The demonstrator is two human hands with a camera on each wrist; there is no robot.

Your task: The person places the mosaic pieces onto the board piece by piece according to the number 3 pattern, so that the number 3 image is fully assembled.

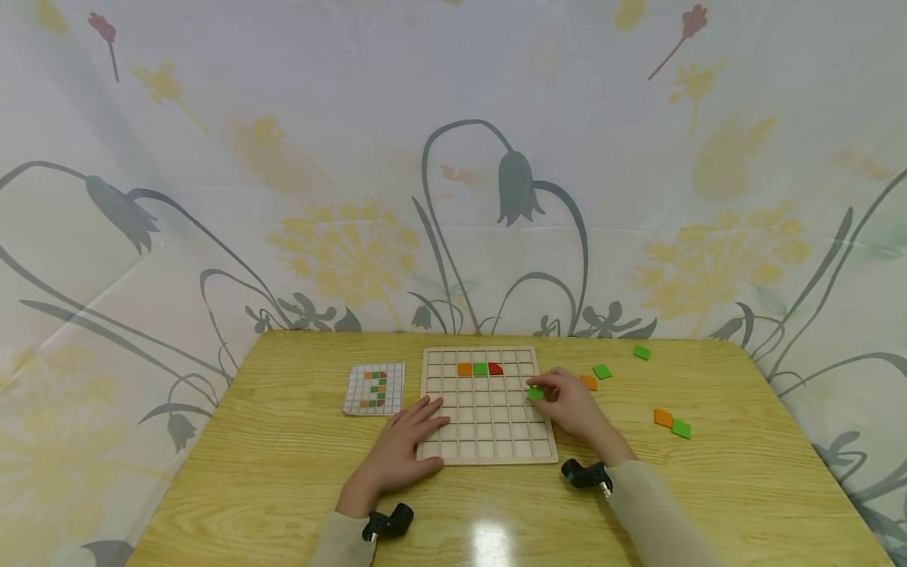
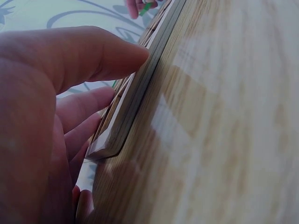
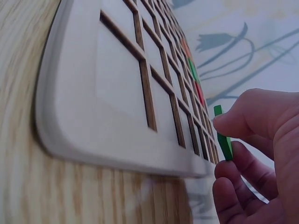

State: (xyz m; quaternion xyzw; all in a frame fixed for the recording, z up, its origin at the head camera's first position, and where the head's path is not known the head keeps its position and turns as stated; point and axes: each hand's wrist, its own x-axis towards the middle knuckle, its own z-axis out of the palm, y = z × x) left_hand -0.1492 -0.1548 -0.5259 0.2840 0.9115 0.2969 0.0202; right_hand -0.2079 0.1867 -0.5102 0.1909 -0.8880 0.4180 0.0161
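A pale wooden grid board [image 1: 484, 433] lies on the table with square recesses. In its upper rows sit an orange square tile [image 1: 464, 368], a green square tile [image 1: 480, 368] and a red tile with a rounded corner [image 1: 495, 368]. My right hand [image 1: 572, 403] pinches another green tile [image 3: 225, 140] between thumb and fingers, over the board's right edge. My left hand [image 1: 402, 447] rests on the board's lower left corner with fingers spread, the thumb [image 2: 117, 56] along the near edge.
A paper pattern card [image 1: 374, 389] with coloured squares lies left of the board. To the right are loose tiles: a green one [image 1: 642, 353], another green [image 1: 602, 371], an orange [image 1: 590, 383], and an orange tile [image 1: 663, 418] touching a green one [image 1: 681, 428]. A patterned curtain [image 1: 468, 197] hangs behind the table.
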